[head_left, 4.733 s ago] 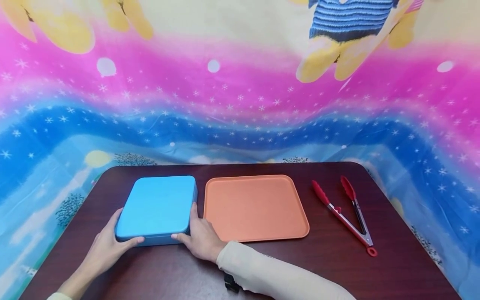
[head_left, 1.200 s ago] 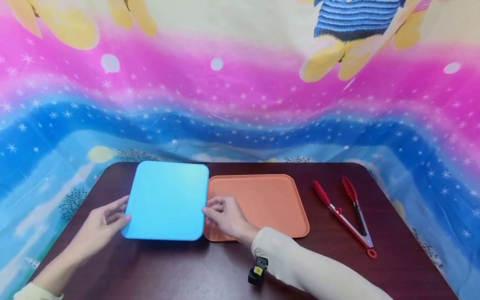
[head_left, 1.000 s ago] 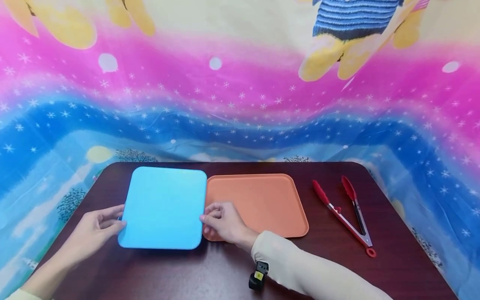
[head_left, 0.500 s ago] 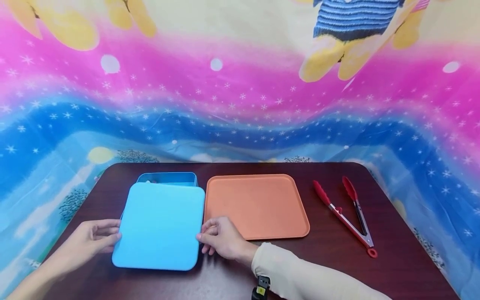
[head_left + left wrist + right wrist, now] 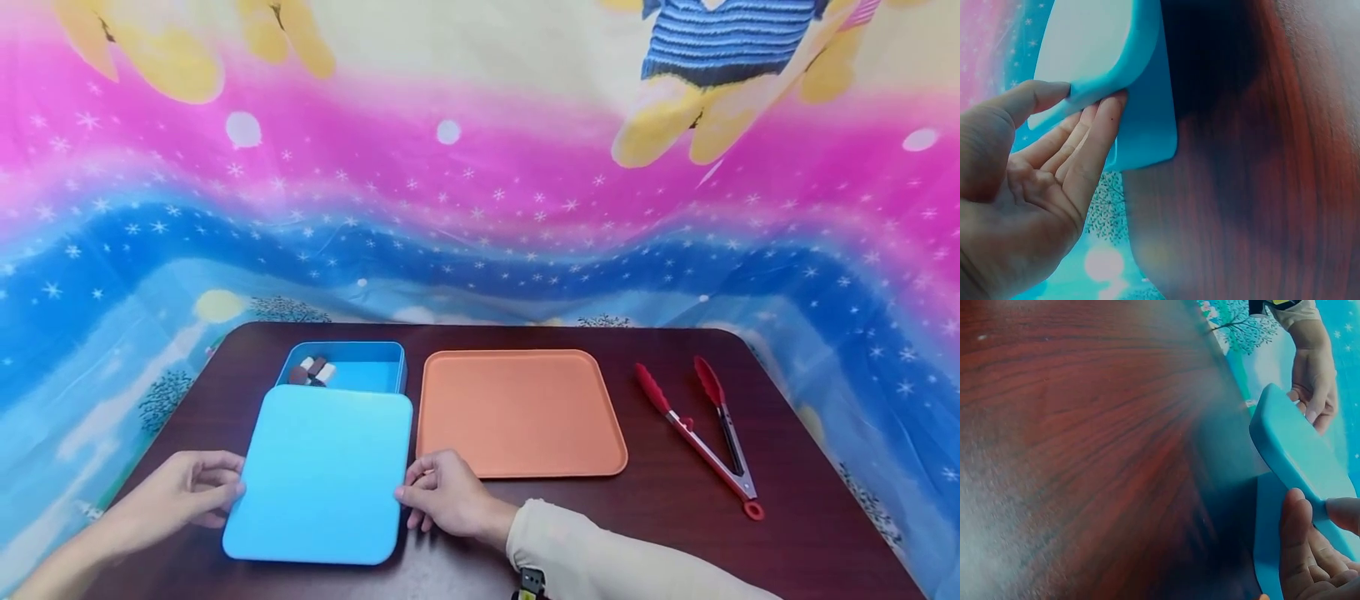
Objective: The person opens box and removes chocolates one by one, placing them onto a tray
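Table [image 5: 795, 467]: dark wood beneath our things.
Orange tray [image 5: 525, 417]: nearer our right hand [image 5: 453, 496] than our left hand [image 5: 176, 496].
Blue box [image 5: 367, 354]: left of the tray, far part uncovered, near part hidden from us.
Blue lid [image 5: 318, 475]: between our hands, overlapping the box on our side; roughly square, no clear long axis.
Red tongs [image 5: 701, 448]: right of the tray, arms apart.
Grip: we pinch opposite lid edges, thumbs above, fingers beneath.
Brown and white pieces [image 5: 315, 372]: far left in the box.

In the head view the lid [image 5: 318, 479] hides the near part of the box [image 5: 371, 375]; the pieces [image 5: 313, 372] inside are too small to name.
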### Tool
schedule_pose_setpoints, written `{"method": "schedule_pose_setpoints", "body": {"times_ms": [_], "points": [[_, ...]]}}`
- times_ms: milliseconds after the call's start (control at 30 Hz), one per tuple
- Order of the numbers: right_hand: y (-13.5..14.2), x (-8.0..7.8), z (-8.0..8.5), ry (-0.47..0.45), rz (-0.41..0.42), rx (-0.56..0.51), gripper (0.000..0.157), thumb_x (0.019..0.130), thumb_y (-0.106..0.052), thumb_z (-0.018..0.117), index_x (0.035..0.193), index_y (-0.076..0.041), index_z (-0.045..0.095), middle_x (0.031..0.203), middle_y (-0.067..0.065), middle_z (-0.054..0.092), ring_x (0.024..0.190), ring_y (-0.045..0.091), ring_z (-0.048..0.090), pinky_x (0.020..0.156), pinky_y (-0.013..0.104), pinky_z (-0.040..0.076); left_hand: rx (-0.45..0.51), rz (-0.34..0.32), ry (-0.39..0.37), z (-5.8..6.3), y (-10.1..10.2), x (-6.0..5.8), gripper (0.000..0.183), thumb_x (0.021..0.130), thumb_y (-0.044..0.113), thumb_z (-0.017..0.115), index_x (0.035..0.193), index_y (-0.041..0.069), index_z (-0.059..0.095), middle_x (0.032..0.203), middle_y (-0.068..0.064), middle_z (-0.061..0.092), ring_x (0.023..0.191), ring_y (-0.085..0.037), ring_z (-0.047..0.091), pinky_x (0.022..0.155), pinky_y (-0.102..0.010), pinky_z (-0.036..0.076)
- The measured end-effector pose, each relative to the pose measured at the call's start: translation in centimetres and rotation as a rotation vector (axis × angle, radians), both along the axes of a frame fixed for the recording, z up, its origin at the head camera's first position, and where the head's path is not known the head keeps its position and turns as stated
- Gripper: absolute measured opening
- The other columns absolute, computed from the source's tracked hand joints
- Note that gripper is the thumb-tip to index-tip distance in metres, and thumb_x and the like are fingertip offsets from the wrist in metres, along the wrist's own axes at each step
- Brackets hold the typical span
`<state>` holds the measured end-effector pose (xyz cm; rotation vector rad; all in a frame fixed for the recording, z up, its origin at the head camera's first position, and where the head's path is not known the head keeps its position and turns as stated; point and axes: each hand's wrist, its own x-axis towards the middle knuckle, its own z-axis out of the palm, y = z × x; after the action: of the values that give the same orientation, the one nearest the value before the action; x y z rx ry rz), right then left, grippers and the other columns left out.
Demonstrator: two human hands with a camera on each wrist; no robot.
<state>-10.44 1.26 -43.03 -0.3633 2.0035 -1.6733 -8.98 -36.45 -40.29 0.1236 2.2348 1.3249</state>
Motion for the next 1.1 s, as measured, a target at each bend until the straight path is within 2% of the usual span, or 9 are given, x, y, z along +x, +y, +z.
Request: {"method": "schedule_pose_setpoints", "body": {"times_ms": [100, 200, 333, 500, 800, 900, 967, 1033, 1100], "points": [[-0.2, 0.3, -0.2, -0.008, 0.014, -0.012, 0.009, 0.094, -0.004, 0.068, 0.089, -0.002, 0.061, 0.072, 0.031, 0.07, 0.046, 0.011, 0.057, 0.044, 0.026, 0.05, 0.011, -0.039, -0.036, -0.1, -0.4, 0.1, 0.056, 0.106, 0.018, 0.051, 0.136, -0.028, 0.035, 0.116, -0.016, 0.07, 0.095, -0.002, 0.069, 0.077, -0.038, 0.064], [-0.6, 0.6, -0.4, -0.012, 0.032, -0.02, 0.009, 0.094, -0.004, 0.068, 0.088, -0.002, 0.061, 0.075, 0.032, 0.071, 0.047, 0.011, 0.057, 0.044, 0.027, 0.051, 0.041, -0.101, -0.061, -0.4, -0.8, 0.4, 0.042, 0.106, 0.015, 0.049, 0.126, -0.022, 0.046, 0.101, -0.004, 0.071, 0.087, -0.004, 0.068, 0.073, -0.037, 0.063], [-1.2, 1.2, -0.7, -0.041, 0.051, -0.037, 0.01, 0.094, -0.003, 0.068, 0.086, -0.003, 0.061, 0.077, 0.032, 0.072, 0.048, 0.011, 0.057, 0.044, 0.027, 0.052, 0.097, -0.165, -0.09, -1.0, -1.5, 0.6, 0.024, 0.106, 0.011, 0.046, 0.113, -0.01, 0.055, 0.089, 0.0, 0.069, 0.079, -0.011, 0.066, 0.067, -0.037, 0.062], [-2.0, 1.9, -1.3, -0.1, 0.059, -0.048, 0.012, 0.094, -0.004, 0.068, 0.085, -0.004, 0.061, 0.078, 0.033, 0.072, 0.046, 0.01, 0.057, 0.043, 0.021, 0.048, 0.144, -0.194, -0.111, -1.7, -2.3, 0.7, 0.022, 0.106, 0.008, 0.044, 0.111, -0.008, 0.058, 0.084, 0.004, 0.07, 0.075, -0.01, 0.066, 0.063, -0.034, 0.061], [-3.6, 3.2, -1.7, -0.158, 0.101, -0.046, 0.016, 0.093, -0.007, 0.07, 0.079, -0.006, 0.062, 0.078, 0.028, 0.074, 0.046, 0.006, 0.057, 0.043, 0.018, 0.048, 0.195, -0.227, -0.176, -2.3, -4.1, 1.4, 0.025, 0.105, 0.006, 0.046, 0.1, -0.017, 0.055, 0.076, 0.007, 0.069, 0.071, -0.008, 0.068, 0.06, -0.028, 0.06], [-4.1, 3.7, -1.8, -0.177, 0.132, -0.024, 0.017, 0.093, -0.008, 0.071, 0.078, -0.006, 0.063, 0.076, 0.025, 0.075, 0.045, 0.004, 0.057, 0.043, 0.019, 0.049, 0.254, -0.246, -0.221, -2.5, -4.8, 1.6, 0.027, 0.105, 0.004, 0.045, 0.1, -0.022, 0.052, 0.068, -0.012, 0.064, 0.07, -0.006, 0.068, 0.059, -0.025, 0.059], [-4.4, 3.9, -2.0, -0.198, 0.15, -0.012, 0.018, 0.093, -0.008, 0.071, 0.077, -0.006, 0.064, 0.076, 0.025, 0.075, 0.045, 0.004, 0.056, 0.043, 0.02, 0.05, 0.29, -0.261, -0.251, -2.6, -5.3, 1.8, 0.028, 0.104, 0.002, 0.044, 0.1, -0.025, 0.05, 0.068, -0.013, 0.065, 0.071, -0.004, 0.069, 0.06, -0.022, 0.058], [-4.8, 4.1, -2.1, -0.22, 0.175, 0.01, 0.017, 0.093, -0.008, 0.071, 0.077, -0.007, 0.065, 0.078, 0.024, 0.076, 0.046, 0.003, 0.056, 0.043, 0.02, 0.051, 0.31, -0.268, -0.284, -2.8, -5.5, 1.9, 0.028, 0.103, 0.001, 0.044, 0.1, -0.027, 0.049, 0.067, -0.012, 0.066, 0.07, -0.003, 0.069, 0.059, -0.019, 0.056], [-5.2, 4.2, -2.3, -0.242, 0.206, 0.034, 0.016, 0.094, -0.009, 0.07, 0.078, -0.006, 0.068, 0.079, 0.023, 0.076, 0.047, 0.002, 0.057, 0.044, 0.021, 0.051, 0.306, -0.263, -0.32, -2.9, -5.7, 2.1, 0.03, 0.102, 0.001, 0.045, 0.1, -0.029, 0.048, 0.07, 0.001, 0.07, 0.069, -0.002, 0.068, 0.059, -0.016, 0.055]]}}
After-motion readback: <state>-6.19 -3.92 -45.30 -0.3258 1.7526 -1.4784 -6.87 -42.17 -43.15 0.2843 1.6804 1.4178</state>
